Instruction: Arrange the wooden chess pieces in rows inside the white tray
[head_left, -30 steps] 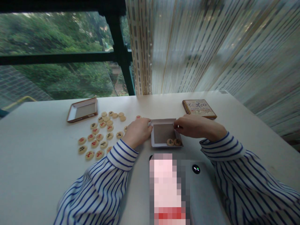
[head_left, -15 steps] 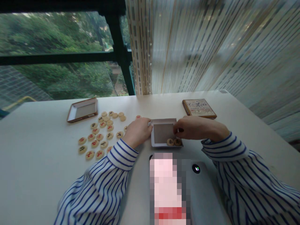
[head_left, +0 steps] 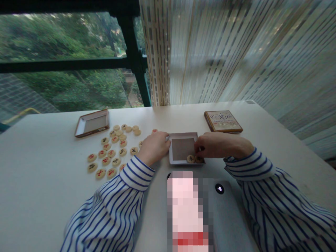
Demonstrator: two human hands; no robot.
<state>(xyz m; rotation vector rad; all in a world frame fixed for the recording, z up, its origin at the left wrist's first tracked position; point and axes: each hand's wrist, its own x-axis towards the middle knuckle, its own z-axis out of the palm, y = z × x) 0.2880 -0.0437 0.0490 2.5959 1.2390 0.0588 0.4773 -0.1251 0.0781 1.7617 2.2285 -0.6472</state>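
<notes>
An open shallow cardboard box (head_left: 183, 148) lies on the table in front of me. Two Chinese chess pieces rest in its near right corner; the left one (head_left: 190, 159) shows a dark character, and the right one is partly covered by my fingers. My left hand (head_left: 154, 148) grips the box's left wall. Over the right wall reaches my right hand (head_left: 219, 145), its fingers curled together at the right-hand piece; what they pinch, if anything, is hidden. Left of the box, several loose pieces (head_left: 111, 153) with red or dark characters are spread out, some partly behind my left hand.
A box lid (head_left: 92, 123) lies open side up at the far left. A closed box with printed characters (head_left: 223, 121) sits at the back right. Close to me are a pixelated object (head_left: 186, 210) and a grey device with a small round display (head_left: 219, 189).
My right hand has lowered slightly inside the box's right end, and its fingers now partly cover the right-hand piece. My left hand has stayed at the left wall.
</notes>
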